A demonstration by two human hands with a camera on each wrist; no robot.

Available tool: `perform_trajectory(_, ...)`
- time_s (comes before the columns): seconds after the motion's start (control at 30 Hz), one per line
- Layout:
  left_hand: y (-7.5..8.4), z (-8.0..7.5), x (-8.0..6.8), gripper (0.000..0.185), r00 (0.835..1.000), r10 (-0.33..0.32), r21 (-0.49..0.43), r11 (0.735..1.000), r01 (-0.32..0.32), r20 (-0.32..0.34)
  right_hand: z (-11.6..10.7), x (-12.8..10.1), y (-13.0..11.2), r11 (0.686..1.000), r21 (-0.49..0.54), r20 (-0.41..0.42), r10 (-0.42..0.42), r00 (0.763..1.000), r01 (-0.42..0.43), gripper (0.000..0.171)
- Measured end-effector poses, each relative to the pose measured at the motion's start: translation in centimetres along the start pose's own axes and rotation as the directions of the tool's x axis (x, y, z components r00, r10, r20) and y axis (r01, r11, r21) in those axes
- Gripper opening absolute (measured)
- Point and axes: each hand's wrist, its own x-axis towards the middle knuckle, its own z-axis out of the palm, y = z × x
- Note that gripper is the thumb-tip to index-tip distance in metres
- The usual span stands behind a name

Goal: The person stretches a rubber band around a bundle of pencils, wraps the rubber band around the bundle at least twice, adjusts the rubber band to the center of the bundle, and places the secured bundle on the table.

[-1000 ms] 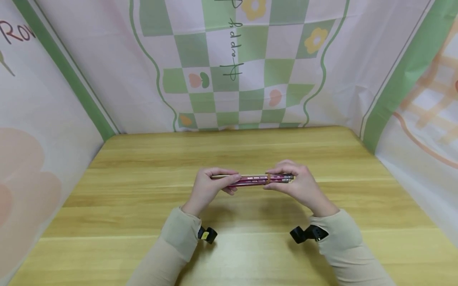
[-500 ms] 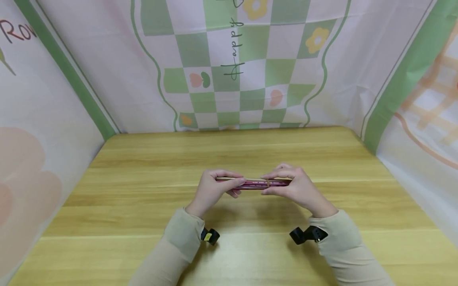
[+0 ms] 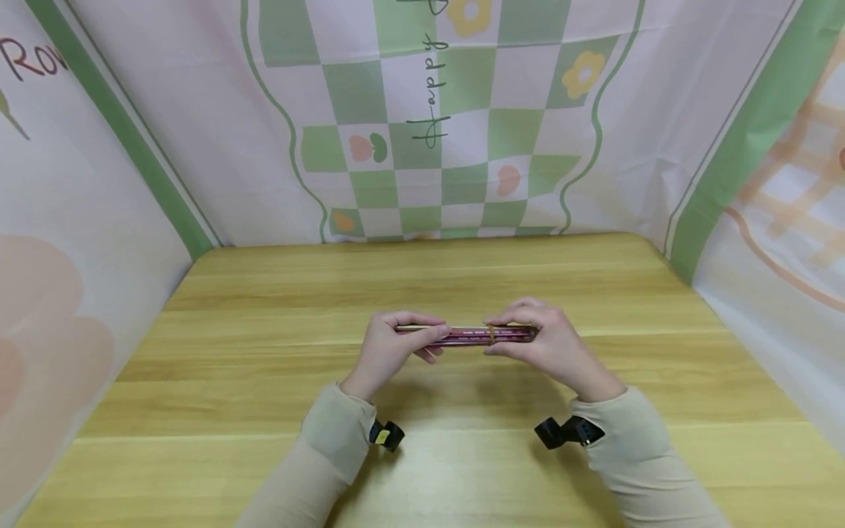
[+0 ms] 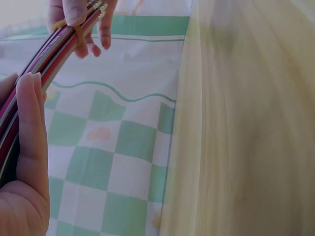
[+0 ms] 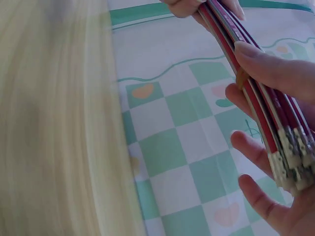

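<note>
A bundle of red pencils (image 3: 470,335) lies level between both hands above the middle of the wooden table (image 3: 264,352). A tan rubber band (image 3: 491,334) wraps it near the right end. My left hand (image 3: 394,343) grips the bundle's left, pointed end, thumb and fingers curled round it. My right hand (image 3: 544,339) holds the eraser end, fingertips at the band. In the left wrist view the pencils (image 4: 42,66) run up from the left hand (image 4: 24,162). In the right wrist view the pencils (image 5: 256,93) and band (image 5: 241,77) show, with the right hand (image 5: 275,123) curled around them.
Patterned cloth walls (image 3: 422,117) with green checks close in the table at the back and both sides. Black wrist cameras (image 3: 566,431) sit under both beige sleeves. Bare tabletop surrounds the hands.
The hands and bundle dipped slightly and rolled a little, then rose back; the right fingers shifted along the band. Both grips are unchanged.
</note>
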Motion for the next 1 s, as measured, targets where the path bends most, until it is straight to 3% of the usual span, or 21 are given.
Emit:
perform_trajectory(0.17,-0.49,0.39,-0.16,0.02,1.0,0.015,0.008,1.0,-0.015,0.022,0.62,-0.13,0.24,0.988,-0.083,-0.022,-0.13,0.991,0.127,0.035)
perform_trajectory(0.37,-0.63,0.75,-0.36,0.02,0.999,0.024,0.016,1.0,-0.024,0.031,0.95,-0.07,0.06,0.971,-0.133,-0.033,-0.205,0.978,0.199,0.035)
perform_trajectory(0.5,-0.47,0.77,-0.42,0.019,0.999,0.022,0.025,0.999,-0.022,0.023,0.89,0.02,-0.05,0.961,-0.165,-0.039,-0.23,0.972,0.221,0.036)
perform_trajectory(0.77,0.04,0.53,-0.25,0.02,1.0,0.023,0.029,0.999,-0.024,0.015,0.16,0.21,-0.08,0.954,-0.236,-0.025,-0.198,0.98,0.187,0.048)
perform_trajectory(1.0,0.3,0.37,-0.25,0.02,1.0,0.02,0.026,0.999,-0.02,0.0,0.42,0.33,0.07,0.932,-0.236,-0.083,-0.301,0.95,0.275,0.039)
